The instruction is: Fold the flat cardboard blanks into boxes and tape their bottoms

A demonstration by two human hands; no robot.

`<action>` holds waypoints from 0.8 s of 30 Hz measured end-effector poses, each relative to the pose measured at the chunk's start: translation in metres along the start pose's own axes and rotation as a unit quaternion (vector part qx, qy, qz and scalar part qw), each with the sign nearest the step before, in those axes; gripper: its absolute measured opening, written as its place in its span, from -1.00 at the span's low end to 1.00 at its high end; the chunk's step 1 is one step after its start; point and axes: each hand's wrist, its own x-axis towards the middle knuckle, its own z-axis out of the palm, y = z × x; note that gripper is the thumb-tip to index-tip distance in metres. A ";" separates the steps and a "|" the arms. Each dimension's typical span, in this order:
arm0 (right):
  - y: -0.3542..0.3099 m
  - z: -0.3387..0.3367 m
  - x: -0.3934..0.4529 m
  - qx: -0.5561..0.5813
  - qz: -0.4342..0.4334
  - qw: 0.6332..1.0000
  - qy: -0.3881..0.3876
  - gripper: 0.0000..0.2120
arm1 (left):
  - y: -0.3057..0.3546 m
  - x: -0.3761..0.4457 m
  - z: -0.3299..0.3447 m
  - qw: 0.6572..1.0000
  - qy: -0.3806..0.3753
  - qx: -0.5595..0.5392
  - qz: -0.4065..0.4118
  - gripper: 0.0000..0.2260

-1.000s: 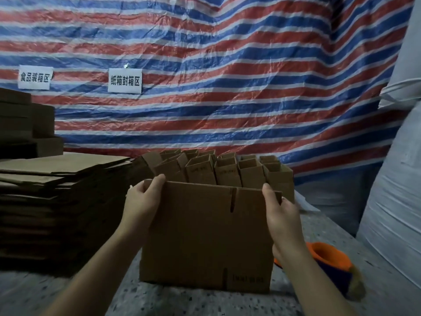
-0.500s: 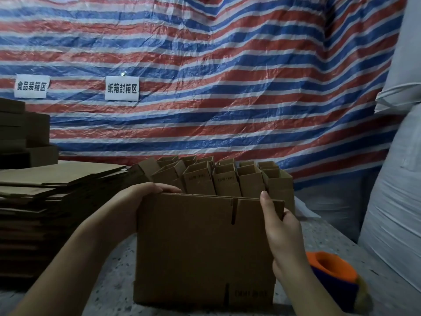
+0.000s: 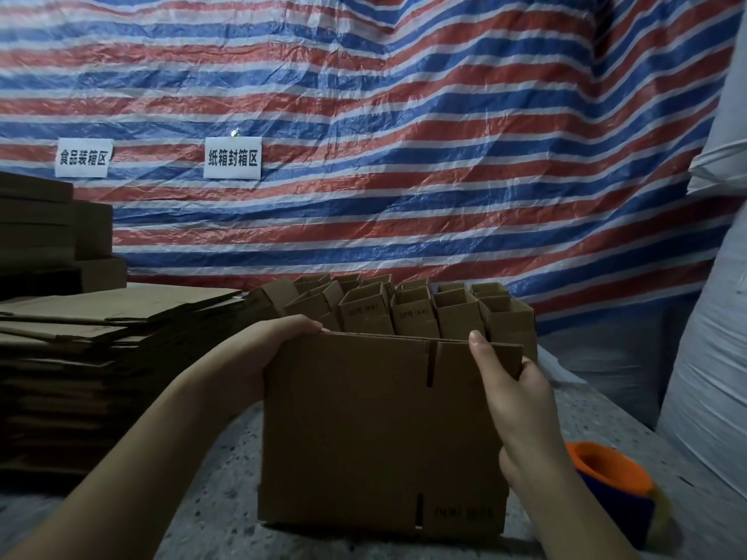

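Observation:
A flat brown cardboard blank [image 3: 376,434] stands upright on its lower edge on the speckled table [image 3: 218,499], straight in front of me. My left hand [image 3: 262,357] grips its upper left corner, fingers curled over the top edge. My right hand [image 3: 513,394] holds the upper right corner, thumb on the near face and fingers behind. An orange and blue tape dispenser [image 3: 614,491] lies on the table to the right of the blank.
A tall stack of flat blanks [image 3: 101,357] fills the left side. Several folded open boxes [image 3: 412,309] stand in rows behind the blank. A striped tarp [image 3: 404,155] with two paper signs hangs at the back. White wrapped sacks [image 3: 715,357] rise on the right.
My left hand slid from the blank's left edge up over its top corner. The blank has come a little nearer and lower in view. My right hand keeps its hold.

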 end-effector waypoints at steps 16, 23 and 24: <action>-0.008 0.004 -0.005 0.008 0.006 1.000 -0.011 -0.27 | 0.006 -0.006 -0.002 1.000 -0.012 0.007 0.005 -0.67; -0.010 0.005 -0.002 -0.002 0.013 1.000 -0.017 -0.27 | 0.010 -0.016 0.001 0.999 -0.031 -0.002 -0.027 -0.73; -0.010 0.005 -0.002 -0.006 0.018 1.000 -0.016 -0.27 | 0.010 -0.017 0.002 0.999 -0.025 0.001 -0.028 -0.74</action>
